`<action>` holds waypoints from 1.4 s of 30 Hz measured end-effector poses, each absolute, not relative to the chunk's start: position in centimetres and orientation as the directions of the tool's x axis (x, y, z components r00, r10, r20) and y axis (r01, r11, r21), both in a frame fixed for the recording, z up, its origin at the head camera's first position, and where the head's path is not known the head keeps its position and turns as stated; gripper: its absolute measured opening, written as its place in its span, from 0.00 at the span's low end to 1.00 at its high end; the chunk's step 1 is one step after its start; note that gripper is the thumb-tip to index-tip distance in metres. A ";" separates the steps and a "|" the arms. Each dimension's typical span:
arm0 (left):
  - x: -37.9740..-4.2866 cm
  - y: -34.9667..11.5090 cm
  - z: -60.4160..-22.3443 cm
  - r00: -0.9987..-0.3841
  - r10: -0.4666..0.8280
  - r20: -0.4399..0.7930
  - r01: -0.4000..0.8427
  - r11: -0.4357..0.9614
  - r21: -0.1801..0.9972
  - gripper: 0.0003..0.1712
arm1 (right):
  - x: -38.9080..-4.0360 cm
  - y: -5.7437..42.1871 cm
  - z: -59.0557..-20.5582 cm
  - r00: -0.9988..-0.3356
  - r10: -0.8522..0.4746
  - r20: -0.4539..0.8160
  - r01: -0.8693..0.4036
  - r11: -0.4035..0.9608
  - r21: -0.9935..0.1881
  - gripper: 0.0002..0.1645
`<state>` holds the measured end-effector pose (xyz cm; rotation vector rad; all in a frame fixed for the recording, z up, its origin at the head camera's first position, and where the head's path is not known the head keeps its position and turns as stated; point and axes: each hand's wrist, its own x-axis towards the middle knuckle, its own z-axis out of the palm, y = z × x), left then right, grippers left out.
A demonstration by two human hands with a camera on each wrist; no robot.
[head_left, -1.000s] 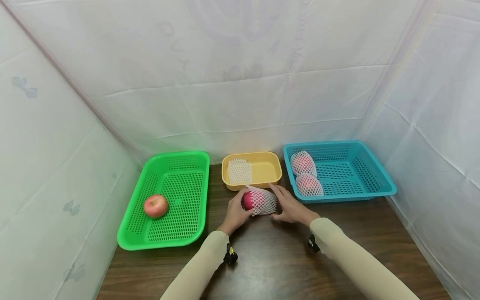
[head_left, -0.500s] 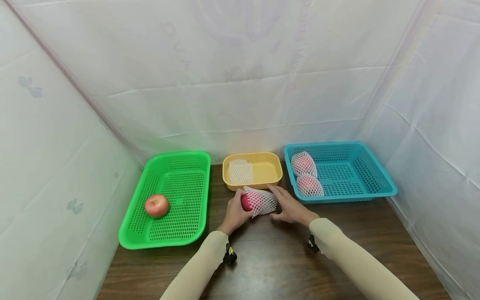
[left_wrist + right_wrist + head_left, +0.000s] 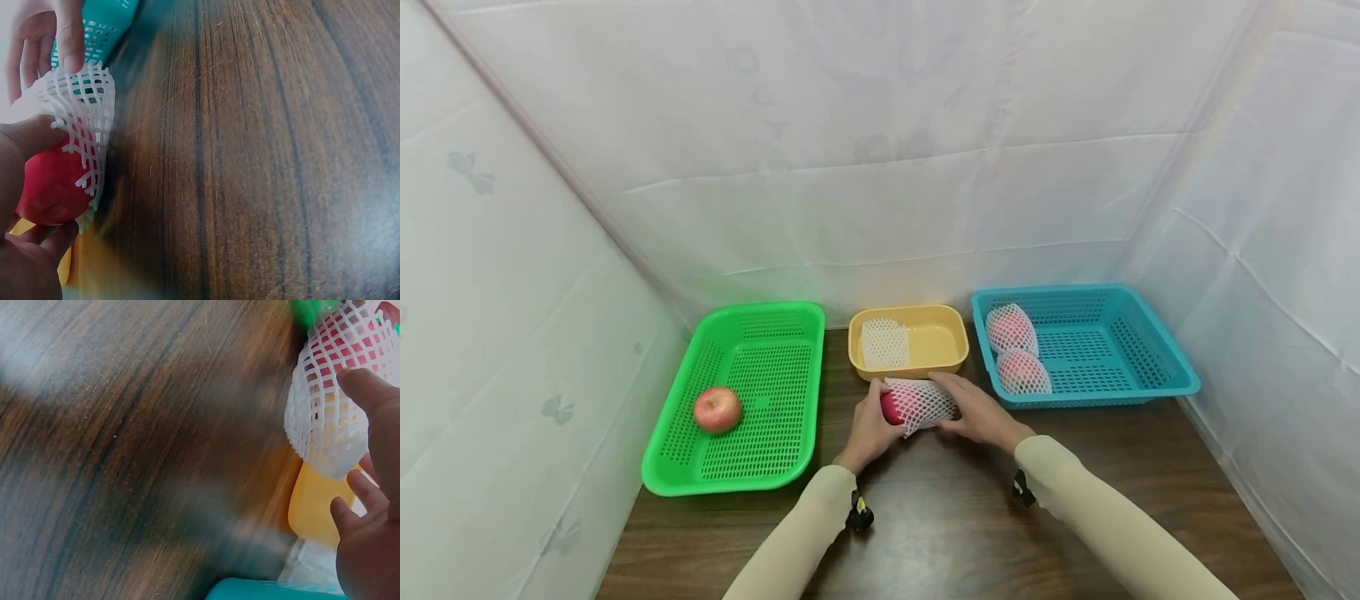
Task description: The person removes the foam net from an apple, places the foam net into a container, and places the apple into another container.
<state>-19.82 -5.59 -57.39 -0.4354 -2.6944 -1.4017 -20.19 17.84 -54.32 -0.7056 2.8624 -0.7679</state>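
A red apple [image 3: 891, 407] sits partly inside a white foam fruit net [image 3: 929, 405], above the dark wood table. My left hand [image 3: 872, 425] grips the apple's bare left end. In the left wrist view its thumb lies by the net's frayed edge, with fingers under the apple [image 3: 53, 187]. From the other side, my right hand [image 3: 978, 414] holds the net, its thumb on the mesh [image 3: 334, 394] in the right wrist view; the far fingertips are hidden. The net's right part extends past the apple.
Left stands a green basket [image 3: 808, 408] with one bare apple [image 3: 717, 410]. Behind the hands, a yellow tray [image 3: 947, 367] holds flat white foam netting [image 3: 884, 343]. The blue basket [image 3: 1157, 392] at right holds two netted apples [image 3: 1011, 327]. White curtains [image 3: 880, 208] enclose the table.
My right hand has closed in leftward onto the net. The net's left edge has shifted slightly over the apple. My left hand stays on the apple; the view has turned a little.
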 end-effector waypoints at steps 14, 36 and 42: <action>-19.6 -5.7 -57.4 -0.960 0.208 0.188 0.273 0.545 0.792 0.43 | -20.4 17.6 -54.2 -0.853 -0.502 0.142 -0.510 0.745 -0.431 0.37; -18.6 -6.9 -57.3 -0.958 0.199 0.206 0.283 0.559 0.779 0.48 | -20.9 16.7 -53.3 -0.811 -0.524 0.259 -0.582 0.767 -0.272 0.14; -18.1 -7.7 -57.3 -0.950 0.183 0.251 0.311 0.558 0.770 0.47 | -21.0 16.5 -53.0 -0.815 -0.525 0.246 -0.577 0.774 -0.260 0.14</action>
